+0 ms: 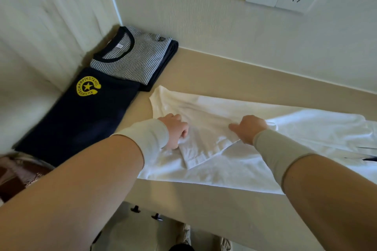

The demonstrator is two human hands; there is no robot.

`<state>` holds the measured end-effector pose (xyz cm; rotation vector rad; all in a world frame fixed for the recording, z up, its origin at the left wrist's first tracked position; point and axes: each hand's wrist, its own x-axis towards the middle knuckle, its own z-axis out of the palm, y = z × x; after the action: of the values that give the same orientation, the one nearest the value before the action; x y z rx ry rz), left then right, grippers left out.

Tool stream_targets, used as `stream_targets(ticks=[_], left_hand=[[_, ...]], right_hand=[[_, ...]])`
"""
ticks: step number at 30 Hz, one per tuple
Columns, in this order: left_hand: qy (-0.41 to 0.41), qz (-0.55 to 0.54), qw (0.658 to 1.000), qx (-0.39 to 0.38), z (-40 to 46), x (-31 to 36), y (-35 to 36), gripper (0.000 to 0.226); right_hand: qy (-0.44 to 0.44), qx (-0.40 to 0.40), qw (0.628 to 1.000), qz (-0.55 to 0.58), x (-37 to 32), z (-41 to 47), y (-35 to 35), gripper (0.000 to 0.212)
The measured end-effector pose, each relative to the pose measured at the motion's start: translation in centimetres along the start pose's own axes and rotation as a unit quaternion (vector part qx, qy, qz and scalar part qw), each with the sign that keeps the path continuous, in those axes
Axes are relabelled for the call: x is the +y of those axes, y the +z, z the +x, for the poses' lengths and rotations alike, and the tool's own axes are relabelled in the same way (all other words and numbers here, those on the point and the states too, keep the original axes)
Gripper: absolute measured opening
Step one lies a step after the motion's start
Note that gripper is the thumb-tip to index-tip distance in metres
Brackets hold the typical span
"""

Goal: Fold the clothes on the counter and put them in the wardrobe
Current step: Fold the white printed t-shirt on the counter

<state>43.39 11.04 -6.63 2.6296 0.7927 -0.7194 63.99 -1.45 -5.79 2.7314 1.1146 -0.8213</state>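
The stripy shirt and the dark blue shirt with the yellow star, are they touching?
Touching. In the head view the stripy shirt has its near edge lying over the top of the dark blue shirt, with no counter showing between them.

white shirt (234,161): right part cut by edge | dark garment (163,61): mostly under striped shirt (132,61)
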Motion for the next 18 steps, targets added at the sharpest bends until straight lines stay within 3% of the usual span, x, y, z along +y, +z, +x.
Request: stream_targets(ticks=[3,10,18], left_hand=[[0.032,0.029,0.999,0.02,-0.7,1.3,0.9,0.028],[0.037,0.024,0.998,0.043,-1.4,2.1,1.2,0.015],[-0.01,0.045,0.999,-0.01,-1.3,2.6,1.1,0.022]], right_hand=[[-0.015,-0.014,0.997,0.075,0.5,-0.8,0.4,0.03],[-0.031,0.04,0.995,0.091,0.4,-1.8,0.4,0.016],[-0.024,0.092,0.988,0.121,0.1,-1.8,0.2,0.027]])
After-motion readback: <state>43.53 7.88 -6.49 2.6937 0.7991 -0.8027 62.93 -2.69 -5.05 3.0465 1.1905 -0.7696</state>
